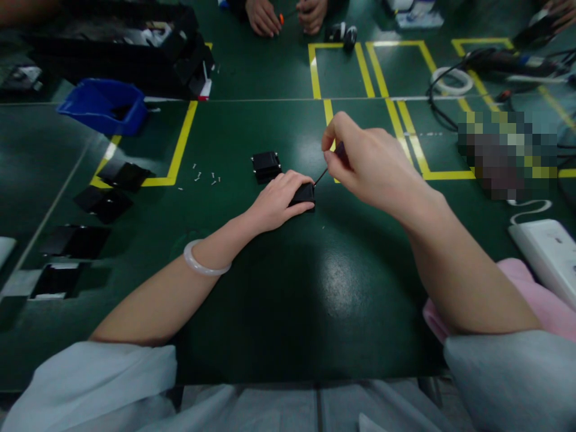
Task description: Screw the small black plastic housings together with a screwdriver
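My left hand (pixel 281 201) is closed around a small black box-shaped part (pixel 304 194), holding it down on the green table. In my right hand (pixel 360 159) is a screwdriver (pixel 321 176), gripped by its dark handle, most of which my fingers hide. The thin shaft slants down to the left, and its tip meets the black part near its upper right corner. Just behind my left hand lies a second black part (pixel 266 165) with small shiny screws at its corners. Several loose screws (pixel 213 176) are scattered on the table to its left.
Several black parts (pixel 74 241) line the left side, below a blue bin (pixel 105 105) and a black crate (pixel 117 48). A white power strip (pixel 546 252) and a pink cloth (pixel 517 294) are at right. Across the table are another person's hands (pixel 288 15). Cables (pixel 434 99) lie far right.
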The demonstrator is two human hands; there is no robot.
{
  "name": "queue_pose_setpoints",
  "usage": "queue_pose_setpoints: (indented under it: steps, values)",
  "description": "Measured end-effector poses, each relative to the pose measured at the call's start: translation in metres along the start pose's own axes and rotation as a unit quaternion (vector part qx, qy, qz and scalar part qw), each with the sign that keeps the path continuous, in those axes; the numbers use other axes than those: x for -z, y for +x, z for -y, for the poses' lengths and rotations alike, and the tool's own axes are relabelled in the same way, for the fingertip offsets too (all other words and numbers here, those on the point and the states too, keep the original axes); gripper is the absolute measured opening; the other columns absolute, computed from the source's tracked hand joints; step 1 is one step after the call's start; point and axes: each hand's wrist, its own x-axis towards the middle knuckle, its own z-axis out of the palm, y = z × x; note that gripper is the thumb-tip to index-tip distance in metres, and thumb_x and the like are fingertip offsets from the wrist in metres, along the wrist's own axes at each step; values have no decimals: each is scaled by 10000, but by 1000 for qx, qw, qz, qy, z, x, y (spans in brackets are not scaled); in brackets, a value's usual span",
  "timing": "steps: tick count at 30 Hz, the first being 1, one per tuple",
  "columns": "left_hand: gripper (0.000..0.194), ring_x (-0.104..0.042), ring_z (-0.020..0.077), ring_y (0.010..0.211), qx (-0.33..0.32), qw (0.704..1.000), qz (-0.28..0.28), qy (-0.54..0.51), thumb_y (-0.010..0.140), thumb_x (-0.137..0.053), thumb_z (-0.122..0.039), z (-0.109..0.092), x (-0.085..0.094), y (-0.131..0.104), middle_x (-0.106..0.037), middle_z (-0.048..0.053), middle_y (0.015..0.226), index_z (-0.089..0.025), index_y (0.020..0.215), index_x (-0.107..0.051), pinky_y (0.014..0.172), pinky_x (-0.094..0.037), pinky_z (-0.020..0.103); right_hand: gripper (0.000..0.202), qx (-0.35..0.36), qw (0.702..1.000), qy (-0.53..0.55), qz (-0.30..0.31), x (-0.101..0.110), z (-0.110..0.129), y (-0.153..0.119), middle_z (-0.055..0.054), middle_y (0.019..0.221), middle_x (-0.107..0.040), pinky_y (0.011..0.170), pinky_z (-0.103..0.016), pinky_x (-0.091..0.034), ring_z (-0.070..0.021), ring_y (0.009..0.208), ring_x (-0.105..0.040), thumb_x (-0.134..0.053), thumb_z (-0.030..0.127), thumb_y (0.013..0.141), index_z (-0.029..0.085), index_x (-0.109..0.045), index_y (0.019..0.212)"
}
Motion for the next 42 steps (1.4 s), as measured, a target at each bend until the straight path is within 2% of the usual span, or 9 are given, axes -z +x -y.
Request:
queue_pose_setpoints:
  steps: [5,11,16,22,28,33,38,42]
  values:
    - [439,-560,290,1174,2,1000,1,-1,971,-577,-441,1,0,-1,-601,134,1281,-160,1306,-539,1041,-436,440,283,-9,1000,-10,10,1,0,0,-101,966,-728,740,-370,-429,-291,915,-682,-410,352,1022,211,-600,1176]
    - [430,-555,291,1171,9,1000,6,-7,970,-556,-465,-1,1,0,-597,128,1284,-182,1292,-534,1041,-430,443,306,1,1000,0,3,1,0,-1,-89,987,-730,741,-376,-428,-285,893,-685,-388,272,1009,208,-546,1263]
    - [432,-554,291,1180,3,1000,5,-7,972,-556,-462,0,1,0,-597,132,1286,-176,1294,-535,1046,-427,443,290,-12,1000,-9,12,2,1,0,-108,983,-730,746,-375,-437,-300,929,-685,-397,344,1017,210,-591,1184]
    - [423,-557,293,1178,9,1000,8,-7,968,-565,-450,-2,2,0,-598,131,1288,-179,1292,-536,1044,-431,445,315,-3,1000,-6,3,1,0,-1,-105,981,-727,733,-386,-440,-296,877,-685,-364,311,1013,220,-552,1249]
    - [413,-557,287,1183,6,1000,5,-9,965,-568,-445,-3,2,0,-600,131,1286,-183,1282,-537,1050,-427,440,302,-3,1000,-20,7,3,1,-1,-109,950,-729,712,-371,-433,-300,895,-682,-384,364,1017,219,-602,1168]
    - [425,-555,292,1187,6,1000,8,-9,963,-566,-458,-2,2,0,-600,134,1283,-180,1283,-537,1052,-427,444,318,-1,1000,0,-2,2,0,-1,-98,994,-733,731,-369,-434,-280,885,-678,-386,315,1014,225,-573,1254]
    - [436,-558,294,1180,4,1000,3,-7,964,-570,-456,-2,1,0,-599,139,1281,-167,1289,-540,1045,-433,449,303,-7,1000,-20,4,1,1,-1,-102,952,-731,721,-367,-428,-297,907,-685,-396,344,1015,209,-614,1178]
    - [432,-557,292,1185,5,1000,6,-6,965,-569,-462,-2,2,0,-599,134,1285,-179,1289,-538,1047,-431,449,321,-1,1000,-14,2,1,0,-1,-91,966,-734,710,-365,-428,-280,874,-679,-371,314,1010,222,-579,1237]
